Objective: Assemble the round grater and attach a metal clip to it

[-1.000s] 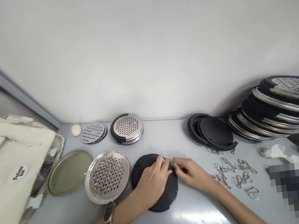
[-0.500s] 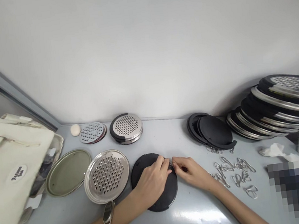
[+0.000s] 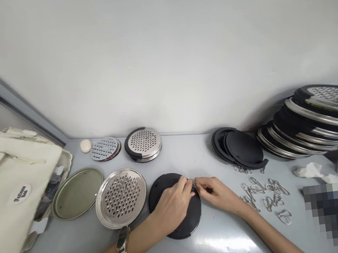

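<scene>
A round black plate (image 3: 189, 224) lies flat in front of me. Across its top rests my left hand (image 3: 174, 208), wearing a watch on the wrist, with fingers pinched together near the plate's upper right edge. My right hand (image 3: 213, 193) is closed in a pinch just off that same edge, fingertips almost meeting the left ones. A thin metallic bit shows between the two pinches, too small to make out. Left of the plate sits a round metal grater disc (image 3: 120, 198). To the right lie several wire clips (image 3: 257, 187).
An olive round lid (image 3: 78, 194) and a cream bag (image 3: 17, 194) are at left. Along the wall stand small grater discs (image 3: 105, 149), a black-rimmed grater stack (image 3: 144, 143), black round parts (image 3: 244, 149) and a tall leaning stack (image 3: 319, 124). Crumpled tissue (image 3: 310, 170) lies at right.
Both hands keep nearly the same pinched pose at the plate's edge. The whole view has shifted very slightly.
</scene>
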Action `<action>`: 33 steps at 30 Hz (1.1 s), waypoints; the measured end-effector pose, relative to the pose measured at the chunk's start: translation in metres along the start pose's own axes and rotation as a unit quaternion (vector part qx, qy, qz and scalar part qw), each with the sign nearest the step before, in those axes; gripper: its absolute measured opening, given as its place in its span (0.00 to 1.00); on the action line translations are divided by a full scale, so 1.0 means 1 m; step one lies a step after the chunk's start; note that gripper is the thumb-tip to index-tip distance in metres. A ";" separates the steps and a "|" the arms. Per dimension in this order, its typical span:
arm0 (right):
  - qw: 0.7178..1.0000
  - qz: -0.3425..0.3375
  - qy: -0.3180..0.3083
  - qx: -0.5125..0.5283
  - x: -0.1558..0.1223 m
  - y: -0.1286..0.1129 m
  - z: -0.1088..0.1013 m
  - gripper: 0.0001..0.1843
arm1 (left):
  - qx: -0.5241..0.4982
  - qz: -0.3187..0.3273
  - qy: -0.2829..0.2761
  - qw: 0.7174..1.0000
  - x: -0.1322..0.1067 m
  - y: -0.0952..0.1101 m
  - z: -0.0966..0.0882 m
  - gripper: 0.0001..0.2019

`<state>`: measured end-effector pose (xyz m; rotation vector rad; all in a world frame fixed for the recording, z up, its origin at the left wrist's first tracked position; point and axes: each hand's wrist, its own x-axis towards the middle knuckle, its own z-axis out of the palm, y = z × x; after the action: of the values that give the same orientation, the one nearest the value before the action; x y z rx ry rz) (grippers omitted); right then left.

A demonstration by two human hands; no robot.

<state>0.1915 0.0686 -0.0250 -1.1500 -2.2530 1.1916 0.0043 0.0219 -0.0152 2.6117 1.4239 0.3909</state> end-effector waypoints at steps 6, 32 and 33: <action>1.000 -0.003 -0.002 -0.005 -0.001 0.002 0.000 0.12 | -0.013 0.010 -0.003 1.000 0.000 0.001 -0.003 0.10; 0.999 -0.029 -0.004 -0.038 -0.003 0.000 -0.001 0.14 | -0.038 -0.039 0.012 0.998 -0.003 0.000 -0.004 0.18; 0.999 -0.029 -0.006 -0.035 -0.003 0.000 -0.001 0.14 | -0.039 -0.035 0.010 0.999 -0.003 0.000 -0.004 0.17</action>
<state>0.1942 0.0668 -0.0242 -1.0985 -2.3372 1.1075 0.0014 0.0190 -0.0114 2.4970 1.4702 0.4543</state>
